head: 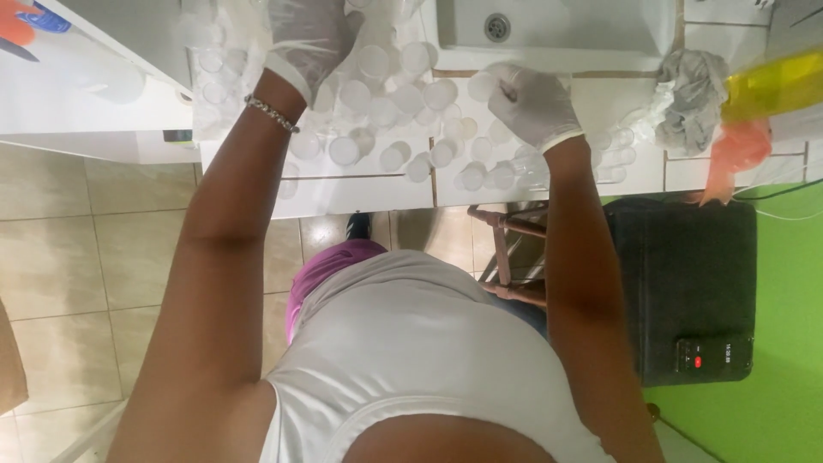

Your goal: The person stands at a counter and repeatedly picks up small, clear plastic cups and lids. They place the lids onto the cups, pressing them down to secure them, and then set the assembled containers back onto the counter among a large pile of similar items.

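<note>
Looking down from the head view, both hands wear thin white gloves and work over a white tiled desk (343, 193) covered with many small round translucent lids or cups (403, 111), packed close and partly overlapping.

Left hand (309, 34): positioned at the top edge of the view, fingers bent downward onto the cluster of round pieces. Whether it grips one cannot be told; the fingertips are cut off by the frame edge. A beaded bracelet (272, 113) sits on the wrist.

Right hand (531, 103): loosely curled, knuckles up, resting among the round pieces near the sink. One translucent round piece (482, 86) lies against its fingertips; a firm grip cannot be confirmed.

Surroundings: a white sink (557, 39) with drain lies just beyond the right hand. A crumpled grey cloth (690, 99) rests to the right, beside a yellow bottle (771, 86). A black box (686, 291) stands below the desk.
</note>
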